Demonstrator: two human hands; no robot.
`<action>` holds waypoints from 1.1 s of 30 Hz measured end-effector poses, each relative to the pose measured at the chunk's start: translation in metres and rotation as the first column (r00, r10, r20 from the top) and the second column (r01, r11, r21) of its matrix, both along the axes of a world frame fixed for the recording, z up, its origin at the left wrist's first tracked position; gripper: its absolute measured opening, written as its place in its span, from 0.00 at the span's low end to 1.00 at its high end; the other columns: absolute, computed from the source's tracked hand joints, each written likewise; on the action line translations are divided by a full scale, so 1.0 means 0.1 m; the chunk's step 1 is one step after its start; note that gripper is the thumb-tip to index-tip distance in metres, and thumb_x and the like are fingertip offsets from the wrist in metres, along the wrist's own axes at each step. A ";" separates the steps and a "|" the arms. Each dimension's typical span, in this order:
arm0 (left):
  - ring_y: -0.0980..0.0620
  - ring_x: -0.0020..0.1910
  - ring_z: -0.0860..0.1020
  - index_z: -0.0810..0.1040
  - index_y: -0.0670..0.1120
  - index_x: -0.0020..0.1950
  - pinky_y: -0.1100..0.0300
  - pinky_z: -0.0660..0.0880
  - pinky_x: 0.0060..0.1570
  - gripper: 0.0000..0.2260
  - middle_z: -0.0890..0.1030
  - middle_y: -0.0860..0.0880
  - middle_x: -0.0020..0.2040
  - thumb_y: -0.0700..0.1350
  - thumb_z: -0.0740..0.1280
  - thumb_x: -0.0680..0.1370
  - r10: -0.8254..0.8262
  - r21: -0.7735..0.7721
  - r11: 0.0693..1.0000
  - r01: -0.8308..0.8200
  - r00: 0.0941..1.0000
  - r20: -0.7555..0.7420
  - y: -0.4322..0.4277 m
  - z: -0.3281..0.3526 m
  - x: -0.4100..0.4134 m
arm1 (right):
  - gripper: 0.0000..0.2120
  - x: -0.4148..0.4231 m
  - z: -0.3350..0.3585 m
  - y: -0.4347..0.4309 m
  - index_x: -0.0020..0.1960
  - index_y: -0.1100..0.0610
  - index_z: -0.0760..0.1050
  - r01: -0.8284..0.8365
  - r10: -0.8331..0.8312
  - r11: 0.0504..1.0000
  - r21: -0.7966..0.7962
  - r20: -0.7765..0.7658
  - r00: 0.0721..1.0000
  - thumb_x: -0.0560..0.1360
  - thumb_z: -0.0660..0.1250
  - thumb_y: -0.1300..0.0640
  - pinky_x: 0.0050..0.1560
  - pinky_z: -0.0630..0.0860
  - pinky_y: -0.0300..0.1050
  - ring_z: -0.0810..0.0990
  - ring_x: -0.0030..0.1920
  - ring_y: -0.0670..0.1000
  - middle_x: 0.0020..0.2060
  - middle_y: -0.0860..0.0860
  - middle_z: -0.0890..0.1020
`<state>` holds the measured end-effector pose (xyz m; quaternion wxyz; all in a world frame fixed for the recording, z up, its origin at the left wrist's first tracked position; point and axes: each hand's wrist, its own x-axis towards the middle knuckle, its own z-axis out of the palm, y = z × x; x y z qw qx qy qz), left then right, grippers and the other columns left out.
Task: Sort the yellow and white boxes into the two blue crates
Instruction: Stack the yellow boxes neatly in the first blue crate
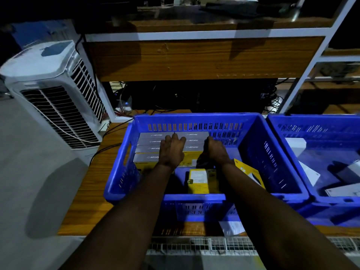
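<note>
Blue crate (253, 145) holds stacked boxes (148, 148); left hand (171, 151) lies flat on them, fingers spread. Right hand (217, 151) curls against the stack's end; grip unclear.

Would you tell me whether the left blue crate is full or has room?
Partly full: in the left crate, grey-topped boxes are packed along the far left side, while blue floor shows bare on the right.
</note>
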<state>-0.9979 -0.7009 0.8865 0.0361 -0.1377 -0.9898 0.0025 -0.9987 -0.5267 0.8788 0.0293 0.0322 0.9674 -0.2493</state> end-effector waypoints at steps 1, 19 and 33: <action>0.38 0.60 0.70 0.68 0.47 0.67 0.48 0.68 0.56 0.22 0.72 0.40 0.63 0.47 0.66 0.74 0.011 -0.008 1.000 -0.011 1.000 -0.005 0.01 0.00 0.01 | 0.25 0.00 -0.01 0.01 0.59 0.63 0.67 0.000 0.000 1.000 0.005 0.003 1.000 0.69 0.75 0.58 0.50 0.74 0.55 0.78 0.55 0.65 0.52 0.65 0.79; 0.37 0.48 0.78 0.75 0.44 0.44 0.51 0.74 0.43 0.02 0.79 0.40 0.45 0.41 0.66 0.73 0.013 0.310 0.950 -0.033 0.998 0.066 0.21 0.18 0.18 | 0.14 0.14 0.24 0.15 0.57 0.57 0.73 0.055 -0.055 0.998 -0.003 0.001 0.998 0.75 0.69 0.54 0.50 0.76 0.53 0.79 0.55 0.62 0.53 0.61 0.81; 0.45 0.30 0.75 0.69 0.45 0.32 0.56 0.73 0.33 0.18 0.75 0.44 0.31 0.50 0.65 0.80 -0.058 0.557 0.794 -0.243 0.883 0.466 1.09 0.47 0.42 | 0.13 0.52 0.49 0.76 0.62 0.55 0.78 0.131 -0.129 0.991 -0.005 0.145 0.981 0.79 0.61 0.59 0.48 0.75 0.47 0.80 0.55 0.59 0.56 0.59 0.81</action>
